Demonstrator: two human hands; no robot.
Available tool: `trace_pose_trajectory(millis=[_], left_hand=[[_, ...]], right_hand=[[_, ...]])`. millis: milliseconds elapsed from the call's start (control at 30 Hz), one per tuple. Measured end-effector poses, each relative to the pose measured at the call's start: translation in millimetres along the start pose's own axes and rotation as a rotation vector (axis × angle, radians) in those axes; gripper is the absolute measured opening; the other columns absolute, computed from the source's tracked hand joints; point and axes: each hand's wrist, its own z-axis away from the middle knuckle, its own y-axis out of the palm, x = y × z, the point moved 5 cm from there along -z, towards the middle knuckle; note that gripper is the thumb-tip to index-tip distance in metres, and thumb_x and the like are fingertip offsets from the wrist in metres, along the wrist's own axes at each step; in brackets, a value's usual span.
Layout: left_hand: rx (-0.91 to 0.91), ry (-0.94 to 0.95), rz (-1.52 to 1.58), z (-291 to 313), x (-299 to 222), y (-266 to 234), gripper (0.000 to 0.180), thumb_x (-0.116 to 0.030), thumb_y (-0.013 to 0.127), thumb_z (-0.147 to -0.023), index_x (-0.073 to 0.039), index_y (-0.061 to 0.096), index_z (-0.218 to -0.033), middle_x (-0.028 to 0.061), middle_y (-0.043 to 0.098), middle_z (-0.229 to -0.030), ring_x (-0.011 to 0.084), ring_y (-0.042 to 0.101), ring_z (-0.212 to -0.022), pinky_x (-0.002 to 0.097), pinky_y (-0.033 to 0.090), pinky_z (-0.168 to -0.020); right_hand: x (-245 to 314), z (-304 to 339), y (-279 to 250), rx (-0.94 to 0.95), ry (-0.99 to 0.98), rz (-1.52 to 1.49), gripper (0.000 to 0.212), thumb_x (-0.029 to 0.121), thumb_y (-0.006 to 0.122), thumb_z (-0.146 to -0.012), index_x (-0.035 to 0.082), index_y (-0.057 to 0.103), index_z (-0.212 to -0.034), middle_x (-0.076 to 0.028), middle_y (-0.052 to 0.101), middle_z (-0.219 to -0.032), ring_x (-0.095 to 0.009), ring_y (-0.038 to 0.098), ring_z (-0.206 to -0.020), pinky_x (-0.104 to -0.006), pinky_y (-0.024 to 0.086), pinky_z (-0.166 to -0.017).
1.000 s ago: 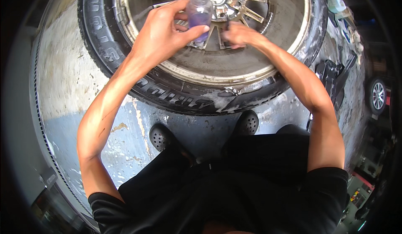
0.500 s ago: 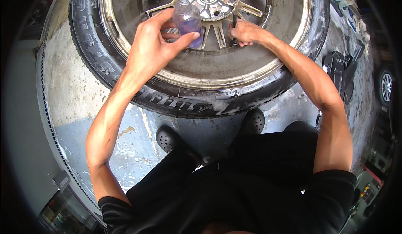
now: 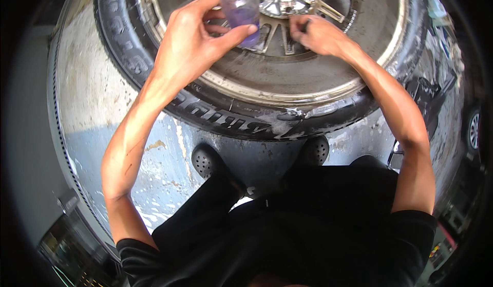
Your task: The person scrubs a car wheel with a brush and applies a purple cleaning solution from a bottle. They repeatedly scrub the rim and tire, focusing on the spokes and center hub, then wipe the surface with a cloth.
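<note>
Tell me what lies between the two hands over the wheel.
In the head view, between the left hand, which holds a small purple bottle, and the right hand, only the wheel's metal spokes show, beneath the gap; nothing bridges them.

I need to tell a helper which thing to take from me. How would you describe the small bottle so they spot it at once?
Find the big wheel lying flat on the wet floor. Above its hub, the left hand holds a small clear bottle; it alone is see-through and purple-tinted.
</note>
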Motion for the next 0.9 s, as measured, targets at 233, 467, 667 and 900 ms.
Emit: trace_pose_trajectory(millis=[233,467,667,900], left_hand=[[0.0,0.13,-0.026,-10,-15,-4,0.048,-0.013,0.08,-0.075,0.003,0.061,-0.116,0.0168,0.068,-0.102,0.0192,0.067,-0.089,0.0306,0.054,-0.076],[-0.014,0.146,-0.153,-8,-31,-6,0.044,-0.013,0.078,-0.076,0.005,0.062,-0.112,0.0189,0.069,-0.098,0.0241,0.068,-0.091,0.0327,0.053,-0.078],[-0.025,0.083,-0.102,-3,-12,0,0.041,-0.015,0.079,-0.08,0.002,0.062,-0.113,0.0118,0.07,-0.098,0.0165,0.069,-0.087,0.0275,0.058,-0.075],[0.029,0.073,-0.105,-3,-6,1,0.049,-0.019,0.081,-0.078,0.005,0.061,-0.116,0.0141,0.07,-0.1,0.0174,0.069,-0.086,0.0288,0.058,-0.075]], right_hand=[[9,27,14,0.116,-0.237,-0.153,0.007,0.005,0.053,-0.091,0.001,0.053,-0.096,-0.015,0.058,-0.08,-0.031,0.06,-0.081,-0.0418,0.046,-0.071],[24,26,22,0.334,-0.148,0.04,0.012,0.002,0.051,-0.084,0.0,0.051,-0.096,-0.019,0.063,-0.084,-0.04,0.061,-0.081,-0.0472,0.048,-0.07],[26,19,-2,0.077,-0.196,-0.034,0.014,0.002,0.053,-0.084,-0.001,0.052,-0.097,-0.02,0.063,-0.085,-0.039,0.062,-0.082,-0.0468,0.048,-0.073],[14,27,12,0.132,-0.196,0.044,0.013,0.0,0.054,-0.081,0.001,0.052,-0.094,-0.019,0.06,-0.076,-0.039,0.061,-0.076,-0.0459,0.048,-0.069]])
